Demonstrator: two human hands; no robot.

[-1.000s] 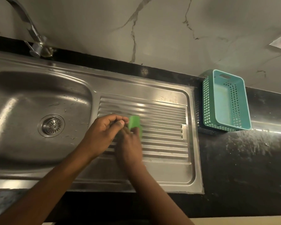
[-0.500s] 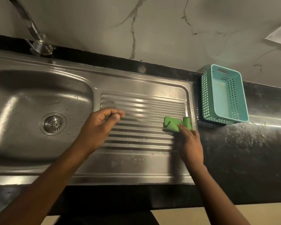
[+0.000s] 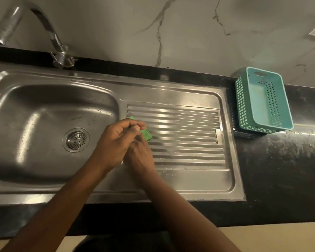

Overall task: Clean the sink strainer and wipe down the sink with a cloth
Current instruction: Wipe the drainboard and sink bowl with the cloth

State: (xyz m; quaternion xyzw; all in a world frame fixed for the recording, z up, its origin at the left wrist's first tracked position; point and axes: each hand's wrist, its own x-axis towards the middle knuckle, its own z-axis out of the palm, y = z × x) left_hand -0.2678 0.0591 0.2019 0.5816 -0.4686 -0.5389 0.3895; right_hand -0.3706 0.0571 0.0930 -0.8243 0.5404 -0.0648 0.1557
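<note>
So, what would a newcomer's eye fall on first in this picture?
The two hands at the centre: the left hand overlaps the right hand above a bright green cloth at the left end of the ribbed drainboard. Next, the teal basket on the dark counter to the right, and the round strainer in the basin on the left.

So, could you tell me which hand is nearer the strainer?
Left. The left hand is just right of the strainer; the right hand lies farther right, partly under the left.
</note>
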